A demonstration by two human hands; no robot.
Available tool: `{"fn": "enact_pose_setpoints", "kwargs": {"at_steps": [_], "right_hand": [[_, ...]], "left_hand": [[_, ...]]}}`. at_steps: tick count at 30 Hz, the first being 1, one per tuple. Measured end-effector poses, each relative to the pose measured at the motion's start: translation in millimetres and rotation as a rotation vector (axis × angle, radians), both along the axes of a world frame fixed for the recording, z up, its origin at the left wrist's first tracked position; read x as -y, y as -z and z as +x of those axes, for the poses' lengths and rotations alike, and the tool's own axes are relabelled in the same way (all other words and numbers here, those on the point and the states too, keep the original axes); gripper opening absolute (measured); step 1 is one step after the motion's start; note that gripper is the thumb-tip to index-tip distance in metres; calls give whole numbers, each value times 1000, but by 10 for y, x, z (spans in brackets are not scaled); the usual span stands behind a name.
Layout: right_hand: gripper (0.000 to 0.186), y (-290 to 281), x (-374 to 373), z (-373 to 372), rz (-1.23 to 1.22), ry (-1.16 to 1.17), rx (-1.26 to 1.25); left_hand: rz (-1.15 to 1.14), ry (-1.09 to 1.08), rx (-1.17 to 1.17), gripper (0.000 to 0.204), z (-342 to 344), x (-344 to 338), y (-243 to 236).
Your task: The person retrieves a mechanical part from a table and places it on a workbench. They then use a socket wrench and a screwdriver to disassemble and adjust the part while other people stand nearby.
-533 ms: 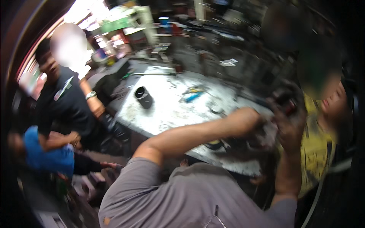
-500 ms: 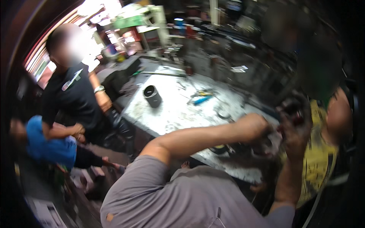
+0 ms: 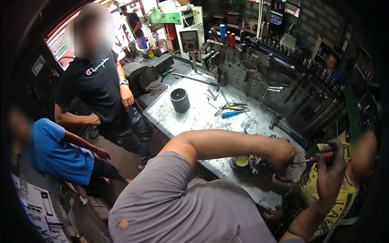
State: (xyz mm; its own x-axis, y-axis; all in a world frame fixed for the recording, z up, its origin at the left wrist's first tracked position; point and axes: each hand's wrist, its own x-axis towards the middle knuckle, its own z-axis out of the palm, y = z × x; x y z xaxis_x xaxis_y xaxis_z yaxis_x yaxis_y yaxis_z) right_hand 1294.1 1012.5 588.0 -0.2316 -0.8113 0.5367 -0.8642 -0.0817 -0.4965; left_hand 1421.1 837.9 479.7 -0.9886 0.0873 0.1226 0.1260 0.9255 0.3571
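Observation:
My right hand [image 3: 330, 174], blackened with grime, is wrapped round a screwdriver [image 3: 326, 157] with a red handle. Its thin shaft points left toward my left hand [image 3: 280, 156]. The left hand is curled downward over the bench; its fingertips and whatever they hold are hidden. Just left of that hand lies a dark, greasy metal part [image 3: 259, 166]. Beside it stands a small round tub [image 3: 240, 161] with yellowish contents. A crumpled clear plastic piece [image 3: 299, 164] with something red at its lower edge shows between my two hands.
On the metal bench [image 3: 162, 121] stand a black cylinder [image 3: 180, 100], a blue-handled screwdriver [image 3: 234, 114], yellow-handled pliers [image 3: 237, 107] and a hammer [image 3: 285, 130]. Tools hang along the back panel [image 3: 235, 81]. Two people stand at left; a person in yellow [image 3: 340, 194] is close at right.
My right hand has come down and to the right, and the screwdriver in it now shows clearly. The left hand is lower too. The view has shifted and is no longer blurred.

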Motion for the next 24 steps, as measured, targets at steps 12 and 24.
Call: {"fn": "enact_pose_setpoints", "kwargs": {"at_steps": [12, 24], "right_hand": [[57, 660, -1289, -875, -690, -245, 430], [41, 2115, -1125, 388, -174, -287, 1940]], "left_hand": [[-237, 101, 289, 41, -172, -48, -248], [-218, 454, 229, 89, -112, 509, -154]]}}
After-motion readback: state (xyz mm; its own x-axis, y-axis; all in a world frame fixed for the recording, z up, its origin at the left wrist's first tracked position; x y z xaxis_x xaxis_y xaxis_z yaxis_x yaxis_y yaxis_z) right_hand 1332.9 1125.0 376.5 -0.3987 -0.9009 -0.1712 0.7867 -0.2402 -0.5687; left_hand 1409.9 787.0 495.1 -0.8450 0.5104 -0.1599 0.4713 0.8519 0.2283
